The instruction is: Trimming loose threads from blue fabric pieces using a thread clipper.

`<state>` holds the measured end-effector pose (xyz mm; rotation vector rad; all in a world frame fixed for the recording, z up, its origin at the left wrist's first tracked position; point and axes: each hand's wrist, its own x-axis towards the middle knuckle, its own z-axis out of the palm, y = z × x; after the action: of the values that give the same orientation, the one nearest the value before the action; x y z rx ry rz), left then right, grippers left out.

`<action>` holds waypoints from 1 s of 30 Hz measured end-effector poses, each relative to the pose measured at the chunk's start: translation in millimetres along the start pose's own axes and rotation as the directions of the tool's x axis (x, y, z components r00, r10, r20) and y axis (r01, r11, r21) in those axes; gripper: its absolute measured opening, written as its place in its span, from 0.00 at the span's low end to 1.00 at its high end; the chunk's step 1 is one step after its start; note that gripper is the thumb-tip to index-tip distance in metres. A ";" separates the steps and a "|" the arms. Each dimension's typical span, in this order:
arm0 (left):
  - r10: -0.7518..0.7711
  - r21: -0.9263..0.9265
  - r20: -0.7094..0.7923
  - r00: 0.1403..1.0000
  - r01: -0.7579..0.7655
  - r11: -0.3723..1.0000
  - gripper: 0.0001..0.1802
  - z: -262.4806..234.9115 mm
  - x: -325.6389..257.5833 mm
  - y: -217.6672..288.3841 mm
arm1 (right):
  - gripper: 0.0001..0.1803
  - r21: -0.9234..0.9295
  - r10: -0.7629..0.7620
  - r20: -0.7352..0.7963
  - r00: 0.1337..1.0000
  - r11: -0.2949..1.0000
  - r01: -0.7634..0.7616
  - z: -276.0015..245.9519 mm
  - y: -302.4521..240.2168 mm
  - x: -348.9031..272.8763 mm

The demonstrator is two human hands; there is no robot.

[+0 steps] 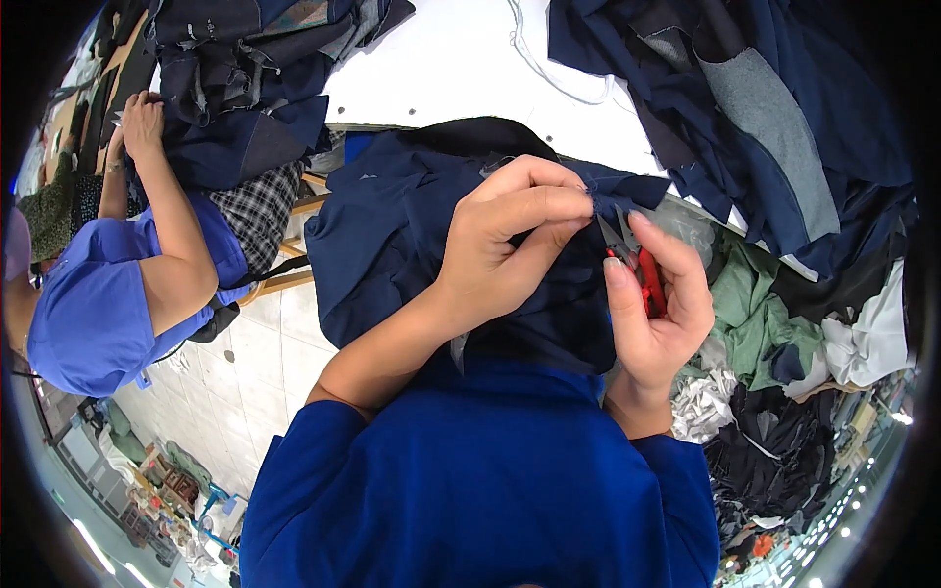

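At the far left a co-worker in a blue short-sleeved top (93,304) leans toward the table, one hand (142,122) resting on a heap of dark navy fabric pieces (235,88) at the table's edge. Beside that person part of a wooden stool (289,279) shows over the pale tiled floor (265,363). Moving inward, a navy garment (392,235) hangs from the edge of the white table (461,69) down to the wearer's blue sleeves. The left hand (510,240) is closed on this garment, thumb and fingers pinching a fold of its edge just at the top, by the scissor tips. Right next to it, the right hand (662,309) grips small red-handled thread snips (637,269), fingers curled around the handles, the metal blades pointing up and touching the pinched fabric edge. To the right of the hands lies a crumpled green cloth (760,314), with white scraps (706,402) and black cloth (774,451) lower down. Above these, at the upper right, another pile of navy and grey cloth (765,118) spreads over the table.
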<state>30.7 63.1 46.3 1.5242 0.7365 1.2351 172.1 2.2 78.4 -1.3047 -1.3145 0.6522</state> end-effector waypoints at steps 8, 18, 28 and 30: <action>0.003 0.015 -0.005 1.000 -0.003 1.000 0.06 0.6 0.6 0.8 | 0.17 -0.007 0.021 -0.008 1.000 1.000 -0.021 -0.7 -1.8 -0.1; 0.017 0.043 0.010 1.000 -0.018 0.999 0.06 0.8 0.1 1.4 | 0.17 -0.016 -0.015 -0.016 1.000 1.000 0.015 -1.1 -0.9 0.5; 0.014 0.048 -0.005 1.000 -0.014 0.999 0.05 0.3 0.4 1.0 | 0.17 -0.001 -0.003 -0.021 1.000 1.000 0.003 0.2 -2.5 1.6; 0.007 0.049 -0.004 1.000 -0.007 0.999 0.05 -0.2 0.2 1.7 | 0.17 -0.021 0.009 -0.011 1.000 1.000 -0.010 -0.7 -3.9 1.4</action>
<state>30.3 62.8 48.0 1.5654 0.7701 1.2340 171.9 2.4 82.6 -1.3303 -1.3106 0.6388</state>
